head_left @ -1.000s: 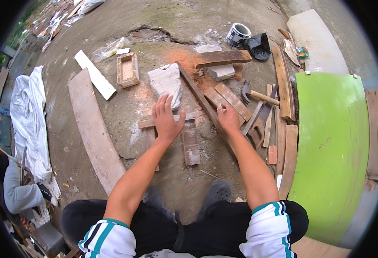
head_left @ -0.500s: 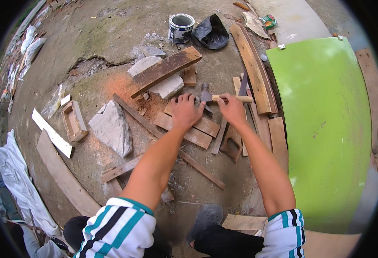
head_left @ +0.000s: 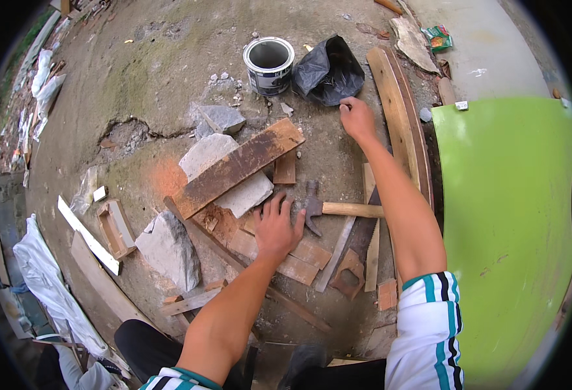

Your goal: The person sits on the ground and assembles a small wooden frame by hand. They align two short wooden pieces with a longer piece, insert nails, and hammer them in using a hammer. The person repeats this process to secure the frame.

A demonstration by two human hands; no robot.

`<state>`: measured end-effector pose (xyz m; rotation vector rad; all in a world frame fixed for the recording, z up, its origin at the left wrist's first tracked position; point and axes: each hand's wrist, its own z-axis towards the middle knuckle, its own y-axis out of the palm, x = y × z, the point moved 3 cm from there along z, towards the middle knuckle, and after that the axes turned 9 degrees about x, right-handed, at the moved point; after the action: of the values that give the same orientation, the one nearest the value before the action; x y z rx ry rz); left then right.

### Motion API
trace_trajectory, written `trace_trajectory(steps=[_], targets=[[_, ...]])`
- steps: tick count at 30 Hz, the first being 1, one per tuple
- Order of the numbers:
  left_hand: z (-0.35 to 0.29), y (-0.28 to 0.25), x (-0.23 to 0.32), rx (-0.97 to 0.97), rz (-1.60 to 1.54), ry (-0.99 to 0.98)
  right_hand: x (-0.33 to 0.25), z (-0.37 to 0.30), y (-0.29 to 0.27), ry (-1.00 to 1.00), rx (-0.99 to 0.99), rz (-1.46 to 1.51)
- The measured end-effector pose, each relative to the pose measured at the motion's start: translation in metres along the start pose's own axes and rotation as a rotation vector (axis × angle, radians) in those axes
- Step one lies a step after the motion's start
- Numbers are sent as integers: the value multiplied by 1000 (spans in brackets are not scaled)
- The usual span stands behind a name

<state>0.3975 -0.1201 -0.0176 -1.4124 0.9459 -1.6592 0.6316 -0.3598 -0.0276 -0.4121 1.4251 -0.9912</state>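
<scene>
Flanking the hammer (head_left: 330, 209): planks (head_left: 237, 167), stones (head_left: 224, 173), tin can (head_left: 268, 65).

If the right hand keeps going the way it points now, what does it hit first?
Probably the black bag: the right hand points up and slightly left, its fingertips almost at the bag's lower edge. The paint can lies further left, off that line.

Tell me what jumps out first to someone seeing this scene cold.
The big bright green panel fills the right side, loud against the grey-brown ground. In the middle, the left hand lies flat on a heap of wood scraps, beside a claw hammer lying on the pile. Farther up, the right hand reaches out beside a crumpled black bag, with an open paint tin next to it.
</scene>
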Motion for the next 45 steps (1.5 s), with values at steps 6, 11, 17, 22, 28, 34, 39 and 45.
trace_trajectory(steps=[6, 11, 17, 22, 28, 34, 39, 45], targets=[[9, -1, 6, 7, 25, 14, -10, 72, 35, -164, 87, -100], [9, -1, 1, -16, 20, -8, -19, 99, 53, -77, -120, -275], [11, -1, 2, -3, -1, -2, -22, 101, 69, -341, -54, -451], [10, -4, 1, -25, -21, -23, -19, 102, 71, -263, 58, -305], [5, -2, 0, -11, -1, -8, 1, 94, 26, 357, -60, 571], [2, -2, 3, 1, -36, 0, -12, 17, -61, 387, -304, 1028], [-2, 0, -3, 82, -89, 46, -60, -85, -133, 349, -394, 1004], [-3, -21, -44, 32, -498, 91, -91, -218, -161, 164, -619, 223]])
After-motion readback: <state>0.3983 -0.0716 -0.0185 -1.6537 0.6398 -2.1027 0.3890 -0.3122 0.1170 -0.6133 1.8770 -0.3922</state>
